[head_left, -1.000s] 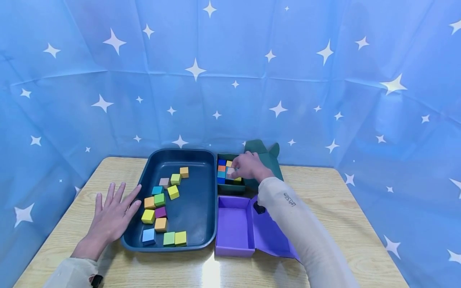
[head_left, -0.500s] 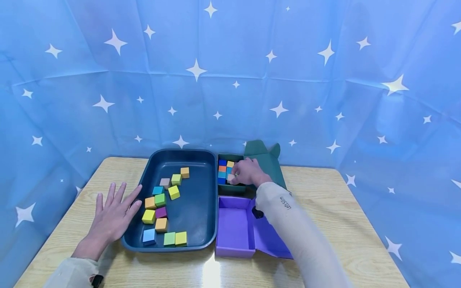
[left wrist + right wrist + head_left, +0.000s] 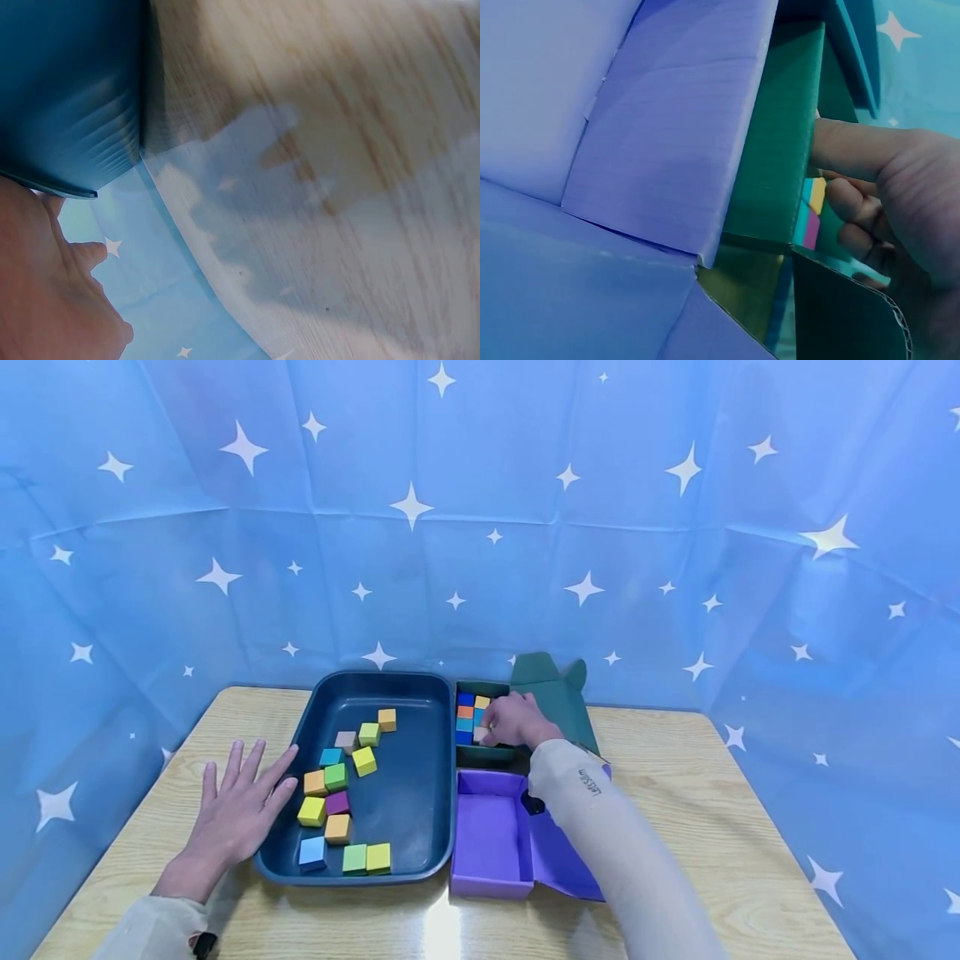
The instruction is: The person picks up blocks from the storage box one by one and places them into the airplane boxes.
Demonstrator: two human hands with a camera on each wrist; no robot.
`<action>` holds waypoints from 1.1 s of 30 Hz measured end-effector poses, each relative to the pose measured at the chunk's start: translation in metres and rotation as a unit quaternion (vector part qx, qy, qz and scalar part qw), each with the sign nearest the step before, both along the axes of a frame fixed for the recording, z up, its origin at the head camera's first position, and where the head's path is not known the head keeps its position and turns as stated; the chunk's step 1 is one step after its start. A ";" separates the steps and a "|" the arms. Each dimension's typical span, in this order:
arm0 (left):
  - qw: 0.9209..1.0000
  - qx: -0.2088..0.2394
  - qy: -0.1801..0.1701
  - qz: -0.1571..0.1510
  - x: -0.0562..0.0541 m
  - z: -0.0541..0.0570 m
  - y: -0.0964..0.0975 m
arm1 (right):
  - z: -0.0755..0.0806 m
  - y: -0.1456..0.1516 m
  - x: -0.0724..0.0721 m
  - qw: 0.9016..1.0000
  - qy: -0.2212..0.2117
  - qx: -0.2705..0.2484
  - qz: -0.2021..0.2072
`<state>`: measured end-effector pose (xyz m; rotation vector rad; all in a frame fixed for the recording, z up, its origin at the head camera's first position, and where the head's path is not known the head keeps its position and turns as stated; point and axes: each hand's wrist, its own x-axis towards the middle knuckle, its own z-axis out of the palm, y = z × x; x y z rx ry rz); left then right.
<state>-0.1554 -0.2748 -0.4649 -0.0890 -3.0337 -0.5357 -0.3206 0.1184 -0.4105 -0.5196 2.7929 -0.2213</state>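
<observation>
In the head view my right hand [image 3: 517, 720] reaches into the green box [image 3: 482, 754], its thumb and fingers pinching a pale pink cube [image 3: 481, 735] low in the box's front part. Blue, orange, teal and yellow cubes [image 3: 465, 712] sit in rows beside it. From the right wrist, my thumb [image 3: 855, 146] goes behind the green wall, which hides the pink cube. My left hand [image 3: 236, 810] lies spread at the left rim of the dark blue tray [image 3: 412, 810], fingers straight. Several loose cubes [image 3: 337, 802] lie in that tray, mostly toward its left side.
A purple box [image 3: 491, 835] with its lid folded open to the right stands in front of the green one. The green lid [image 3: 558, 706] leans open at the back right. A blue star-print cloth [image 3: 510, 460] rises behind the wooden table [image 3: 720, 827].
My right hand has moved the pale pink cube slightly toward me inside the green box, from beside the orange cube down to the front row. My left hand stays in place.
</observation>
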 end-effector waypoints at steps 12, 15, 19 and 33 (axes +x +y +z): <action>1.000 0.001 -0.001 0.001 0.000 -0.002 0.002 | -0.012 -0.001 -0.003 0.999 0.026 0.039 0.027; 1.000 0.003 0.001 0.000 0.000 -0.002 0.002 | -0.014 -0.003 -0.002 0.997 0.045 0.058 0.037; 1.000 0.003 0.002 0.000 0.000 -0.001 0.002 | -0.016 -0.005 -0.002 0.995 0.059 0.067 0.047; 1.000 0.005 0.000 0.002 0.000 0.001 0.001 | 0.002 -0.012 -0.003 0.996 0.086 -0.015 0.026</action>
